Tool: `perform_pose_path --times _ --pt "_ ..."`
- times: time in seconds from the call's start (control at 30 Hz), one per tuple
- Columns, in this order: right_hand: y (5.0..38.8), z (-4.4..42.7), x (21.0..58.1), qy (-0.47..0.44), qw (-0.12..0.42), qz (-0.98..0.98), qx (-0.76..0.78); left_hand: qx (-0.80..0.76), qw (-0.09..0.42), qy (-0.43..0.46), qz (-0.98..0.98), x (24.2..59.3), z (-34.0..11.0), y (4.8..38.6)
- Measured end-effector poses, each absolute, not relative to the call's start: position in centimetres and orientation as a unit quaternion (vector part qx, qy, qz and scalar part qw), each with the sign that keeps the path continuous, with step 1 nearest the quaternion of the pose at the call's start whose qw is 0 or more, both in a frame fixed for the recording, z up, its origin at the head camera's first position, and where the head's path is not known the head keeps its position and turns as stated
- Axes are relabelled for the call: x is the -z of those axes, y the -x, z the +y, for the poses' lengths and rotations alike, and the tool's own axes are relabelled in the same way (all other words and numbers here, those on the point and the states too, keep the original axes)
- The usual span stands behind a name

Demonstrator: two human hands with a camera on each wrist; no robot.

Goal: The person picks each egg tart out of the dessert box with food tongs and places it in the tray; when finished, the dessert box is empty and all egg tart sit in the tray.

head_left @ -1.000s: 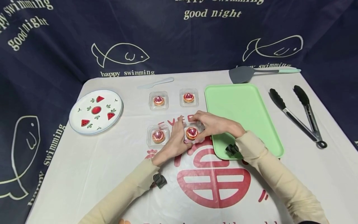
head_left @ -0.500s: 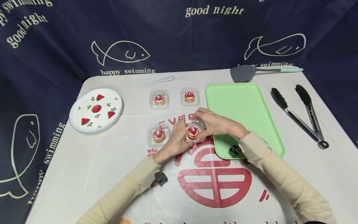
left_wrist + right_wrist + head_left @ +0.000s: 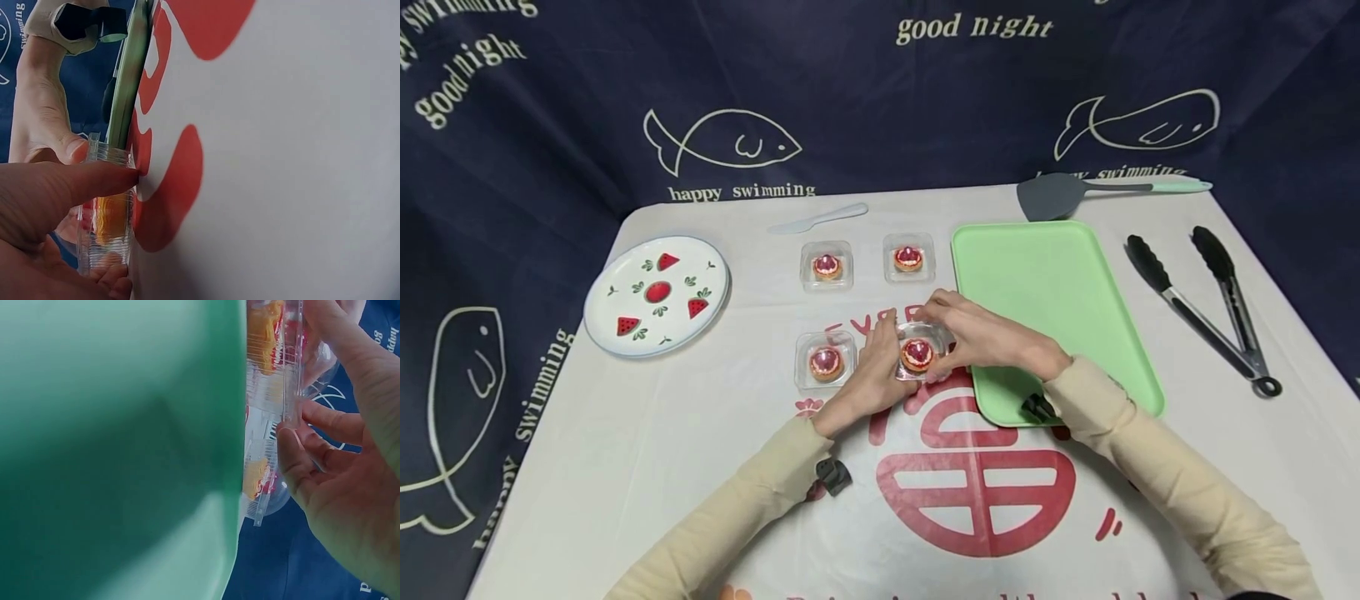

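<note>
A clear plastic box (image 3: 934, 333) with a red-topped tart (image 3: 917, 355) inside stands on the table between both hands. My left hand (image 3: 878, 367) holds its left side; in the left wrist view the thumb (image 3: 103, 180) lies along the ribbed wall. From the right, my right hand (image 3: 981, 333) pinches the box's edge, where the right wrist view shows the thumb (image 3: 294, 453) and fingertips at the lid rim. Whether the lid is lifted, I cannot tell. Another boxed tart (image 3: 826, 363) sits just left of the left hand.
Two more boxed tarts, one (image 3: 827, 267) left and one (image 3: 908, 258) right, stand farther back. The green tray (image 3: 1037, 275) lies beside the right hand. A watermelon-patterned plate (image 3: 700, 275), a pale knife (image 3: 820, 218), a spatula (image 3: 1052, 196) and tongs (image 3: 1206, 329) lie around.
Both hands stay on the same box. The right wrist has shifted slightly to the right, and the head view has moved a little.
</note>
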State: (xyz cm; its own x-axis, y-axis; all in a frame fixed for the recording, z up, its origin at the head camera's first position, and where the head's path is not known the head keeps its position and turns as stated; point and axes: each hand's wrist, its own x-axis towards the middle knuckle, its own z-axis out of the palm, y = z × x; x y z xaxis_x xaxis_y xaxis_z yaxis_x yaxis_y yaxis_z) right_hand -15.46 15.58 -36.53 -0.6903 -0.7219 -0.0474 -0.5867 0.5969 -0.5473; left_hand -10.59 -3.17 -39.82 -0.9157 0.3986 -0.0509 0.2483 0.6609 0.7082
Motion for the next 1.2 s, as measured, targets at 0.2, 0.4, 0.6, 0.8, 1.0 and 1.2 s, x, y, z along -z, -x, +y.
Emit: perform_pose_path --times 0.2,0.4,0.6,0.8,1.0,1.2 --pt "15.1 15.6 36.6 0.371 0.125 0.887 0.245 -0.376 0.101 -0.179 0.904 39.9 -3.2 10.5" --pt "14.7 15.4 36.0 0.376 0.108 0.888 0.243 -0.382 0.111 -0.17 0.902 39.8 -3.1 10.5" --pt "14.6 15.5 36.0 0.371 0.11 0.887 0.252 -0.361 0.131 -0.171 0.907 39.2 -3.1 10.7" --pt "14.3 15.6 36.4 0.363 0.109 0.885 0.269 -0.341 0.138 -0.197 0.909 37.9 -3.8 10.6" --pt "13.6 15.6 36.0 0.363 0.097 0.886 0.272 -0.313 0.075 -0.253 0.912 37.2 -4.9 10.2" --pt "13.5 16.1 35.1 0.341 0.111 0.873 0.331 -0.305 0.014 -0.285 0.909 37.0 -5.4 9.9"
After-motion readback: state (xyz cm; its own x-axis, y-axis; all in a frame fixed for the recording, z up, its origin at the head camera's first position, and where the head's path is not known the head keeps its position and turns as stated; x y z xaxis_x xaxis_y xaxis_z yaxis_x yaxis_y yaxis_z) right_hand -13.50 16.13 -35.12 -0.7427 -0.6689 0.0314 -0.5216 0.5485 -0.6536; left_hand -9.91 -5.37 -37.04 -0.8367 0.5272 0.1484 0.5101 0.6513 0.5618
